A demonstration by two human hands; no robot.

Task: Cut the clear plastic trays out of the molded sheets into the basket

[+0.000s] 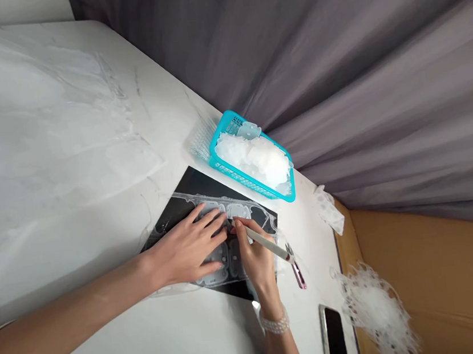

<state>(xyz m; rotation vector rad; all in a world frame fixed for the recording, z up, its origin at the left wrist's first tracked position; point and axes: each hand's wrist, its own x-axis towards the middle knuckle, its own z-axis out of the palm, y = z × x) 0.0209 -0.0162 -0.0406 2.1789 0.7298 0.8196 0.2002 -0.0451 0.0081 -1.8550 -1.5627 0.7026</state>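
Observation:
My left hand (193, 244) lies flat, fingers spread, on a clear plastic sheet (262, 213) with several rounded, frosted shapes marked in it. The sheet rests on a black mat (196, 181). Closed around a slim white pen-like tool (266, 243), my right hand (255, 252) holds its dark tip down at the sheet, just beside my left fingertips. Whether the tip is a blade or a point, I cannot make out. A pearl bracelet (274, 323) circles my right wrist. Past the tool's back end lies a small pink-handled tool (299, 275), partly hidden.
Behind the mat, a blue basket (251, 182) holds a heap of frosted plastic pieces (255, 154). Large clear sheets (42, 143) cover the table's left side. At right are a phone (335, 337), a crumpled white packet (330, 211), and a cardboard box (440, 255) with plastic scraps (377, 309).

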